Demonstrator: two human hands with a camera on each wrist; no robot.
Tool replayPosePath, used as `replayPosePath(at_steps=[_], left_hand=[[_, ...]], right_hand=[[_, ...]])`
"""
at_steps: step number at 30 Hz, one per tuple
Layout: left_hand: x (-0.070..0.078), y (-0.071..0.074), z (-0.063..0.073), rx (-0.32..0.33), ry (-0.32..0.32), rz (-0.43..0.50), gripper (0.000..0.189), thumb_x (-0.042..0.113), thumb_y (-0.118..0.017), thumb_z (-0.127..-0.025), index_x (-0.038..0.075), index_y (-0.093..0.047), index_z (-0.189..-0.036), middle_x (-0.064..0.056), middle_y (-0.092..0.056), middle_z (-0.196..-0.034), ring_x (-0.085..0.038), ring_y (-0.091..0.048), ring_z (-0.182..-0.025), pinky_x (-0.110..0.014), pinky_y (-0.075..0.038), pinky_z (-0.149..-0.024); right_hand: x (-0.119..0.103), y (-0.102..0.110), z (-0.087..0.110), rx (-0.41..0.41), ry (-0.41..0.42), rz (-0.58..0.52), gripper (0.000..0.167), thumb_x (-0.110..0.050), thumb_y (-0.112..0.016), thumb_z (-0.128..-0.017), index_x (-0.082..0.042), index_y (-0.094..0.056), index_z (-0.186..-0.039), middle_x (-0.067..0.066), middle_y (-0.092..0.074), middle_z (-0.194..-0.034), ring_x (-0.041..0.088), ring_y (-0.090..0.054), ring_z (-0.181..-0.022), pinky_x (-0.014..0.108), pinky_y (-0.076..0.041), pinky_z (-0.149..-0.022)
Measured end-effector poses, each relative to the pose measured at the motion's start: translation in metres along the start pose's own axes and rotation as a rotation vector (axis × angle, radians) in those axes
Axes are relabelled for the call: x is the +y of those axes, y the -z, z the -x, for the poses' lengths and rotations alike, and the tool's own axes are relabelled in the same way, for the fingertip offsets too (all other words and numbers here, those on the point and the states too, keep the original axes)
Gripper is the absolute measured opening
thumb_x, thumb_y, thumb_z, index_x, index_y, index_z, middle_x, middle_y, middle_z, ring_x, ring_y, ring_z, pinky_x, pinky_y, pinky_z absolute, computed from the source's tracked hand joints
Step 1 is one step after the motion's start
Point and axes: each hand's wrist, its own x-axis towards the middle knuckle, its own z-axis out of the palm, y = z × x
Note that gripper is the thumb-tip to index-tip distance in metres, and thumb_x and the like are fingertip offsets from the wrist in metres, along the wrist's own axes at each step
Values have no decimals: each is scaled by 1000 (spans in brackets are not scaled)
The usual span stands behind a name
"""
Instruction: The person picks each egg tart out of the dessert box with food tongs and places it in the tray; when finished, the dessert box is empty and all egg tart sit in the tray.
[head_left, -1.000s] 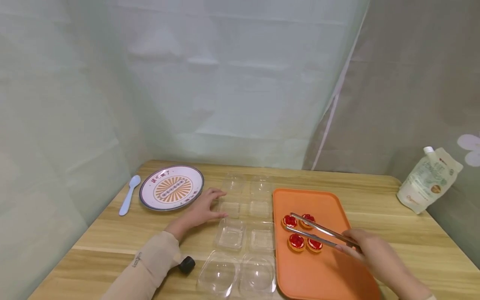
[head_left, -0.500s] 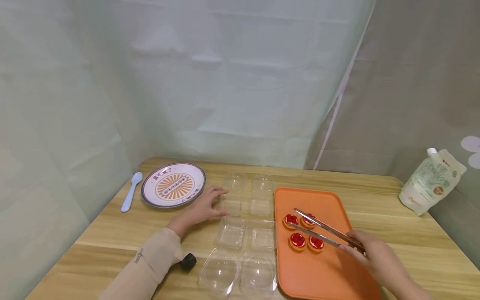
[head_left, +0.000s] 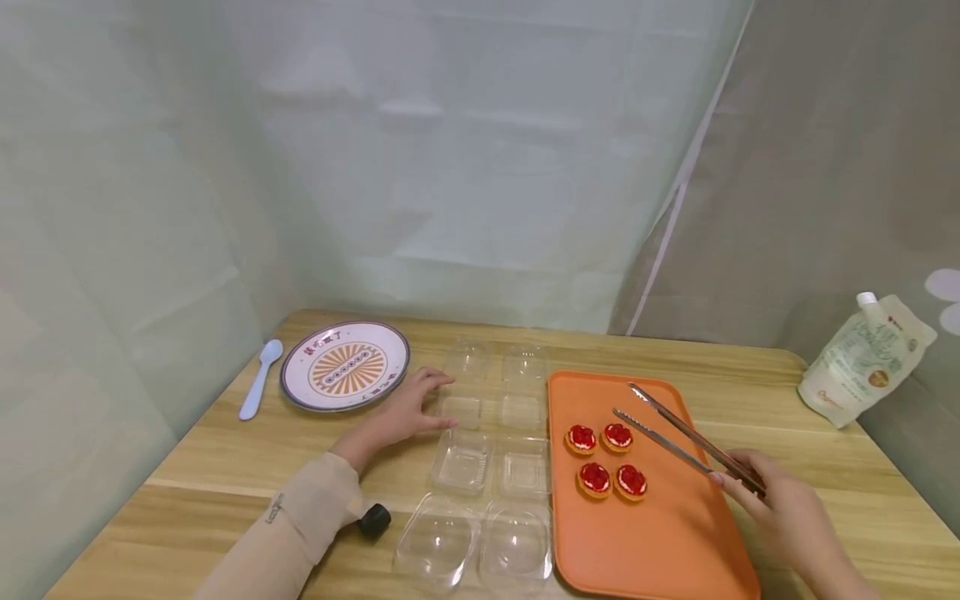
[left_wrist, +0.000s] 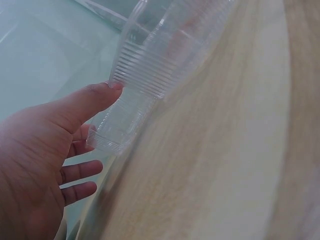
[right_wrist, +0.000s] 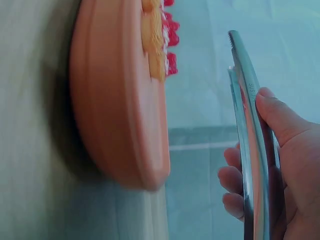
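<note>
My right hand (head_left: 795, 508) grips metal tongs (right_wrist: 256, 117) by their rear part. The tong tips stand apart above the right part of the orange tray (head_left: 645, 550), with nothing between them. Several small tarts (head_left: 595, 477) with red topping and white cream sit on that tray, left of the tongs. My left hand (head_left: 401, 410) rests at the left edge of the clear plastic boxes (head_left: 461, 462), thumb and fingers spread apart. In the left wrist view, the thumb (left_wrist: 102, 95) touches a ribbed box wall. The boxes lie unfolded in two columns.
A patterned plate (head_left: 347, 367) lies at the back left, with a pale blue spoon (head_left: 260, 383) beside it. At the far right stands a spouted pouch (head_left: 862, 362). Curtains hang behind the wooden table (head_left: 735, 375). The tray's left rim borders the boxes.
The tongs have moved right and back, away from above the tarts, together with my right hand. My left hand stays at the boxes.
</note>
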Motion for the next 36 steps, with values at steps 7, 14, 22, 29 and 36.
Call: replayPosePath(at_steps=[7, 14, 22, 29, 36], left_hand=[[2, 1, 0, 5, -5, 4, 75, 37, -78, -77, 2, -49, -137, -18, -46, -138, -37, -44, -129, -54, -35, -111], [3, 1, 0, 4, -5, -5, 74, 36, -78, -77, 2, -49, -136, -19, -47, -138, -37, -44, -128, -55, -36, -110], [1, 1, -1, -2, 5, -2, 74, 36, -78, -77, 3, -49, -137, -19, -45, -139, -38, -43, -130, -56, -35, -111], [3, 2, -1, 3, 10, 8, 74, 34, -79, -77, 2, -49, -137, -20, -45, -139, -39, -43, -130, -56, -34, -111], [3, 2, -1, 4, 7, -5, 74, 35, -79, -77, 1, -50, -136, -21, -45, -139, -40, -43, -129, -57, -35, -110]], right_hand=[[15, 3, 0, 63, -40, 40, 34, -36, -68, -88, -6, -66, -106, 1, -68, -82, -5, -45, -63, 26, -40, -54], [33, 6, 1, 72, -89, 99, 42, -37, -62, -92, 2, -63, -109, 11, -68, -80, 17, -55, -62, 38, -42, -49], [56, 7, 0, 26, -183, 132, 52, -43, -55, -95, 6, -59, -111, 24, -67, -85, 33, -62, -63, 45, -42, -47], [67, 10, -3, -63, -281, 168, 64, -50, -47, -97, 12, -56, -110, 36, -63, -97, 49, -63, -75, 48, -45, -50], [74, 8, -4, -211, -337, 194, 76, -58, -40, -97, 15, -50, -117, 41, -58, -108, 53, -62, -82, 51, -48, -55]])
